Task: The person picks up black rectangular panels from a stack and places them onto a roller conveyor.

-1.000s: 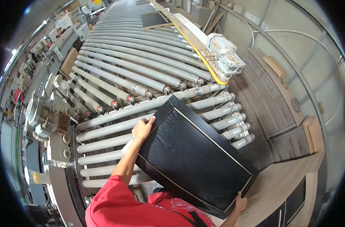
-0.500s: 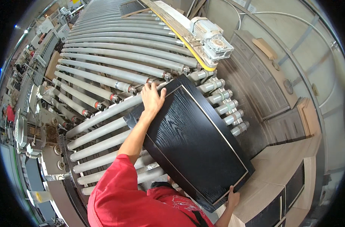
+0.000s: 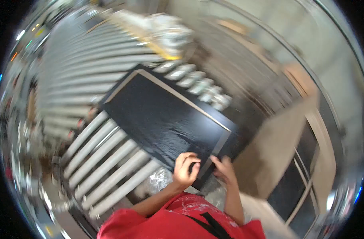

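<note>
A black wood-grain door panel [image 3: 162,115] with a pale line framing its face lies slantwise over the grey rollers. My left hand [image 3: 185,171] is at its near edge, fingers bent and apart, with nothing between them. At the panel's near right edge is my right hand [image 3: 225,169], its thumb over the rim and its fingers curled. That hand is blurred, and its underside is hidden.
Long rollers [image 3: 106,159] of a conveyor run under the panel and away to the far left. Beyond it stands a motor on a yellow-edged rail [image 3: 172,56]. Stacked wooden and black panels [image 3: 265,159] stand close on my right.
The panel has turned and now lies flatter over the rollers. My left hand has come back from its far left side to the near edge. The view has swung, blurring the surroundings.
</note>
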{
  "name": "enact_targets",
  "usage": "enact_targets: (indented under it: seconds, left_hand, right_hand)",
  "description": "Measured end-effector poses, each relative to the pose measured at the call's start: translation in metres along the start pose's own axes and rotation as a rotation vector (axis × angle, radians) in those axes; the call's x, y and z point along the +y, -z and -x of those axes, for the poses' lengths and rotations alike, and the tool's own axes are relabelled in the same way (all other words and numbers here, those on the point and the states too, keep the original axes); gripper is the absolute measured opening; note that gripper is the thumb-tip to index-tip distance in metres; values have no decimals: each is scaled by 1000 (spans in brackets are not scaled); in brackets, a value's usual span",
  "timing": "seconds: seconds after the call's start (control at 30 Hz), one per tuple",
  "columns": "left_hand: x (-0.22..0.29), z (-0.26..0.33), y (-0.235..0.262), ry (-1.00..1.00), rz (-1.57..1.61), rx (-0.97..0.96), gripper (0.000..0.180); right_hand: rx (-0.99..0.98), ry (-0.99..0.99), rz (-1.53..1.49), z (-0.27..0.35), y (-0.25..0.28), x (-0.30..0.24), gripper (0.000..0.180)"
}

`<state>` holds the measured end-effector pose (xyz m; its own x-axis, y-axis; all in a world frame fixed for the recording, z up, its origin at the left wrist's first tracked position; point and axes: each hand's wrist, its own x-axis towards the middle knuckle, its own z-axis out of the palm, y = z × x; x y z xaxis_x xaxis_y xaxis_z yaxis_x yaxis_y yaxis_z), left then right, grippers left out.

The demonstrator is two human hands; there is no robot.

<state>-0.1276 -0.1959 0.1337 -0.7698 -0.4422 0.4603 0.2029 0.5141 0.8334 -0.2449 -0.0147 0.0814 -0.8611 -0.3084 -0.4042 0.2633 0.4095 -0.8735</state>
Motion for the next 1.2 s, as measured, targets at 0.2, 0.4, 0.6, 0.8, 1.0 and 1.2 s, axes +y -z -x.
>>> enact_targets:
  seconds: [0.2, 0.4, 0.6, 0.8, 1.0, 1.2]
  left_hand:
    - [76, 50, -56, -83, 49, -281, 13]
    - [115, 95, -125, -55, 156, -377, 11]
    - [168, 139, -205, -112, 260, -596, 11]
    - [230, 165, -268, -218, 426, -944, 16]
    - [238, 168, -307, -165, 439, -1181, 12]
    - [258, 176, -370, -148, 560, -1306, 15]
  right_hand:
    - [-158, 324, 389, 3, -4, 78, 49]
    - [-167, 193, 94, 150, 110, 124, 64]
    - [297, 19, 114, 301, 262, 160, 38]
    - [1018, -80, 44, 368, 363, 203, 42]
    - [1180, -257, -73, 405, 364, 208, 46]
    - [1208, -444, -41, 439, 364, 236, 45]
